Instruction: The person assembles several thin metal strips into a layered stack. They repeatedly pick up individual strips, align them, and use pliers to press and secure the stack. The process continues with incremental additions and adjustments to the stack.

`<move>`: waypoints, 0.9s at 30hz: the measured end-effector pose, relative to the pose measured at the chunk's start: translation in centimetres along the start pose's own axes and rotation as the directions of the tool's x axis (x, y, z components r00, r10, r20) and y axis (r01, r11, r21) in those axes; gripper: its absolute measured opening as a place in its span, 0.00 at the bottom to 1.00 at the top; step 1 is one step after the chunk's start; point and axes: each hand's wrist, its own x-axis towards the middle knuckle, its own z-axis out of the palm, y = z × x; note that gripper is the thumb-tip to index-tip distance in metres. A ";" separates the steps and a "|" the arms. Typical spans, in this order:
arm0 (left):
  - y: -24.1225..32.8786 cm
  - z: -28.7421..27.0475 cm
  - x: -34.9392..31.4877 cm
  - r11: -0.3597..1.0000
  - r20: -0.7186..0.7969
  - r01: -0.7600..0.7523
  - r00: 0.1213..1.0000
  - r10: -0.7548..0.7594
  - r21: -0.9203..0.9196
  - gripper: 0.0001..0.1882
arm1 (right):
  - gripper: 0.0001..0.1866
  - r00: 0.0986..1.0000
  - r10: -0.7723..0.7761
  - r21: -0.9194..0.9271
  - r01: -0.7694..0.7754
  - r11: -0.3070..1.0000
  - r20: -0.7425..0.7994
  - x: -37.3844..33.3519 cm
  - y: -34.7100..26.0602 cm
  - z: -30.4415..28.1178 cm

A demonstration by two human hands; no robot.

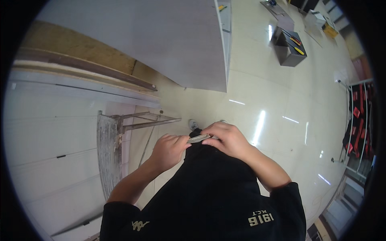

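Note:
In front of my waist, both hands hold a small flat bundle of thin, pale layers (197, 139); its exact kind cannot be made out. My left hand (169, 152) pinches its left end with the fingers curled in. From the other side my right hand (230, 139) grips the right end, thumb below and fingers over the top. Parts of the bundle are hidden by the fingers. Below it is my black clothing (217, 180), and a shoe (193, 124) shows just beyond.
A large grey panel (161, 40) stands ahead. To the left are stacked boards (88, 78) and a worn wooden stand (109, 148). Yellow-handled tools (298, 51) lie on a dark box (293, 60) at the far right. A white rack (349, 124) holds black-and-red items.

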 end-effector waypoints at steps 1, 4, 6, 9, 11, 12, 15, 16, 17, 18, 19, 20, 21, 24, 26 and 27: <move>0.2 -0.2 0.1 1.000 -0.036 0.012 0.999 -0.012 -0.007 0.07 | 0.12 0.996 0.090 0.071 -0.090 0.993 0.006 0.2 -0.6 -0.2; 1.0 -0.5 -0.7 0.999 -0.137 0.029 0.990 -0.035 -0.043 0.08 | 0.14 0.993 0.117 0.245 -0.110 0.963 -0.013 0.5 -1.0 0.7; 1.6 -0.5 -0.9 0.995 -0.184 0.059 0.980 -0.074 -0.086 0.09 | 0.14 0.993 0.115 0.317 -0.112 0.942 0.011 0.8 -1.6 1.0; 2.6 0.1 -1.3 0.980 -0.286 0.092 0.948 -0.141 -0.179 0.09 | 0.14 0.993 0.116 0.356 -0.097 0.929 -0.031 1.2 -2.6 1.8; 3.8 -0.6 -1.1 0.954 -0.266 0.144 0.940 -0.215 -0.265 0.09 | 0.13 0.992 0.112 0.372 -0.081 0.925 -0.061 1.6 -2.9 2.1; 4.1 -0.7 -1.0 0.937 -0.254 0.167 0.934 -0.250 -0.307 0.09 | 0.12 0.991 0.113 0.368 -0.079 0.927 -0.071 1.6 -2.9 2.1; 4.0 -1.2 -1.6 0.838 -0.100 0.279 0.926 -0.364 -0.469 0.09 | 0.11 0.989 0.143 0.394 -0.114 0.912 -0.045 2.0 -3.5 2.2; 3.9 -1.4 -1.6 0.782 -0.024 0.325 0.917 -0.397 -0.532 0.10 | 0.11 0.987 0.160 0.398 -0.136 0.907 -0.028 2.1 -3.7 2.0; 3.6 -1.7 -1.6 0.713 0.045 0.320 0.925 -0.377 -0.624 0.11 | 0.10 0.985 0.174 0.405 -0.156 0.901 -0.008 2.1 -3.8 1.9; 3.1 -2.2 -1.7 0.632 0.110 0.318 0.932 -0.345 -0.707 0.12 | 0.10 0.988 0.154 0.401 -0.137 0.906 -0.009 2.2 -3.7 1.8; 2.7 -2.6 -1.5 0.542 0.171 0.316 0.938 -0.302 -0.778 0.12 | 0.10 0.991 0.134 0.394 -0.118 0.912 -0.013 2.3 -3.5 1.7; 2.4 -2.7 -1.3 0.483 0.221 0.337 0.934 -0.282 -0.808 0.13 | 0.10 0.993 0.114 0.387 -0.098 0.917 -0.018 2.3 -3.4 1.6; 2.0 -2.6 -0.9 0.422 0.270 0.359 0.928 -0.258 -0.832 0.14 | 0.10 0.994 0.106 0.376 -0.094 0.922 -0.014 2.3 -3.4 1.4; 0.3 -2.6 0.7 0.218 0.401 0.417 0.909 -0.115 -0.883 0.16 | 0.11 0.994 0.107 0.390 -0.093 0.916 -0.013 2.3 -3.4 0.8; -0.5 -2.9 1.6 -0.008 0.511 0.511 0.859 -0.013 -0.859 0.17 | 0.11 0.991 0.136 0.456 -0.117 0.882 -0.008 2.3 -3.1 0.6; -0.3 -3.0 2.0 -0.007 0.511 0.511 0.860 -0.012 -0.860 0.18 | 0.11 0.992 0.127 0.432 -0.104 0.896 -0.024 2.3 -3.2 0.4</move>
